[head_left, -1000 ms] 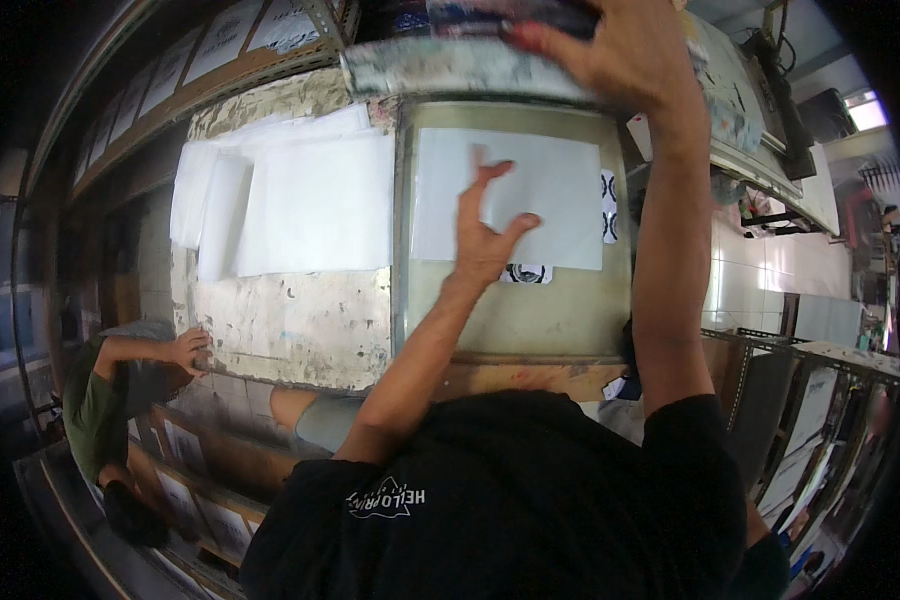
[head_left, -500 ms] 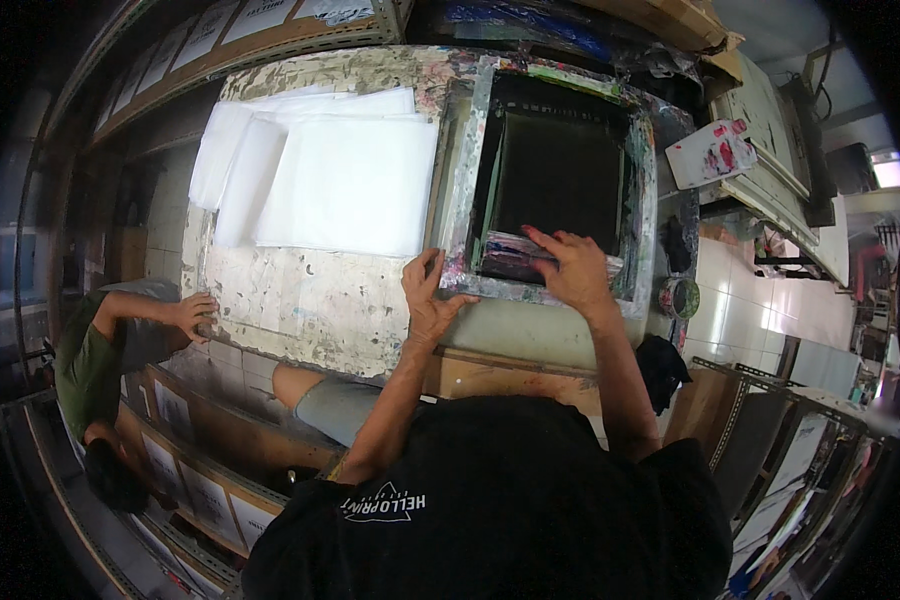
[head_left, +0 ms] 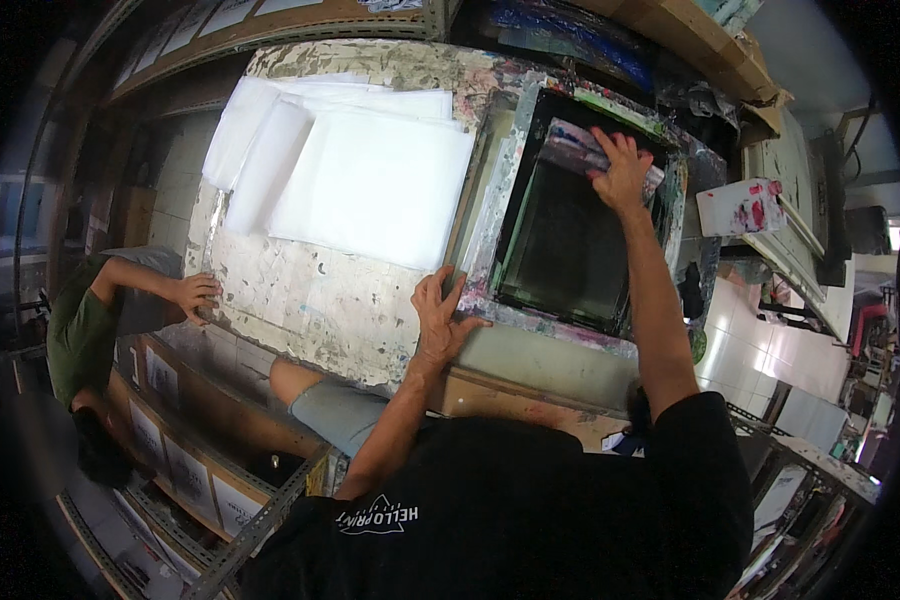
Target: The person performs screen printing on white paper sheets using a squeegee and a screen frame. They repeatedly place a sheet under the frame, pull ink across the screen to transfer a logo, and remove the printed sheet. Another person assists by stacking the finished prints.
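Observation:
My right hand grips a long, ink-stained squeegee, fingers spread over its top. It rests across the far end of a dark screen-printing mesh. Around the mesh runs a paint-smeared frame, lying on the table right of the middle. At the frame's near left corner my left hand is braced, thumb out along the near side and fingers apart along the left side. Left of the frame lies a loose, overlapping pile of white sheets.
A worn, paint-flaked table carries all this. At its left edge rests another person's hand, below a green sleeve. Low shelves with cardboard boxes stand at lower left. A white card with red stains lies at right.
My right hand has pushed the squeegee from the near end of the screen to the far end. My left hand stays at the frame corner. The whole view has turned slightly.

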The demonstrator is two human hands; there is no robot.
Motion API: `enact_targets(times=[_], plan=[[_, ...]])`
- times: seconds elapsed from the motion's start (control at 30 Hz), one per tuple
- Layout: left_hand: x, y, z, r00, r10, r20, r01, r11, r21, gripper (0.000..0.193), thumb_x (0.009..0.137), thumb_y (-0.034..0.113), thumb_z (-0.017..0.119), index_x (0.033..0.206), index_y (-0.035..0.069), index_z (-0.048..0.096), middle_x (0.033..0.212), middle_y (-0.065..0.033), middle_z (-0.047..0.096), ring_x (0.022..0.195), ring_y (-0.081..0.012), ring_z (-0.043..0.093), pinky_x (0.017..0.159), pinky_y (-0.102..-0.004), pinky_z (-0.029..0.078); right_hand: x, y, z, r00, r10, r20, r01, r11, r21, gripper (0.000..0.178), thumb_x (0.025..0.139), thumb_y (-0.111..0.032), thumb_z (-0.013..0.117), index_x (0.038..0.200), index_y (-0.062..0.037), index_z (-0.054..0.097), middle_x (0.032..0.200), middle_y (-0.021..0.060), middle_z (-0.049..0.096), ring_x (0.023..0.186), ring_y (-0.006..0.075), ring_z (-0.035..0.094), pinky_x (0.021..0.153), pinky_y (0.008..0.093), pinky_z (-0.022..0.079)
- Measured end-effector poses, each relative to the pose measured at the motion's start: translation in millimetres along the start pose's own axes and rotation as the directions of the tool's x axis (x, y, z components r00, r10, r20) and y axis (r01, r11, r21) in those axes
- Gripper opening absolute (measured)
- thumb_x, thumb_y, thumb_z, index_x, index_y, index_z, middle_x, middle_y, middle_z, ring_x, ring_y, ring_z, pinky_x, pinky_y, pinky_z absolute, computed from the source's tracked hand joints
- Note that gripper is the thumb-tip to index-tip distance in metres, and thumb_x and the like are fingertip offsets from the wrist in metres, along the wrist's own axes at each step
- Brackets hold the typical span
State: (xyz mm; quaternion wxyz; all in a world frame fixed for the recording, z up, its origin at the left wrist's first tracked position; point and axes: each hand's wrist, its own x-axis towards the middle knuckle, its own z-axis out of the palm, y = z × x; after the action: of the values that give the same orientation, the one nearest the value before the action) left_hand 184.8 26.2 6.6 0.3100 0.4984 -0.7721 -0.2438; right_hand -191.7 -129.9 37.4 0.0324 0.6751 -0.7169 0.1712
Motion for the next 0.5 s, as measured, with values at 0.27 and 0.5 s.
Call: enact_targets(times=[0.27, 0.5], plan=[[-1.8, -0.1, -1.0, 0.998, 0.048, -0.038, -0.048, 0.999, 0.000, 0.092, 0.058, 0.040, 0.089, 0.137, 0.006, 0.057, 0.135, -0.0185, 0.051, 0.126, -0.0371, 0.043, 0.105, -0.0511, 0.030, 60.9, 28.9, -16.3, 0.994, -0.113, 0.012, 0.110, 0.984, 0.138, 0.053, 0.078, -0.018, 0.074, 0.130, -0.0232, 0.066, 0.114, 0.0204, 0.069, 0.110, 0.0395, 0.063, 0.095, 0.0506, 0.047], [-6.4, 0.6, 1.0, 0.998, 0.013, -0.066, -0.022, 0.989, -0.144, 0.090, 0.062, 0.040, 0.089, 0.134, -0.003, 0.057, 0.117, -0.0154, 0.060, 0.117, -0.0315, 0.047, 0.101, -0.0462, 0.032, -30.0, -11.2, -18.2, 0.968, -0.183, -0.170, 0.199, 0.977, 0.078, 0.044, 0.085, -0.012, 0.063, 0.125, -0.0289, 0.068, 0.099, 0.0208, 0.069, 0.084, 0.0381, 0.066, 0.072, 0.0507, 0.051]])
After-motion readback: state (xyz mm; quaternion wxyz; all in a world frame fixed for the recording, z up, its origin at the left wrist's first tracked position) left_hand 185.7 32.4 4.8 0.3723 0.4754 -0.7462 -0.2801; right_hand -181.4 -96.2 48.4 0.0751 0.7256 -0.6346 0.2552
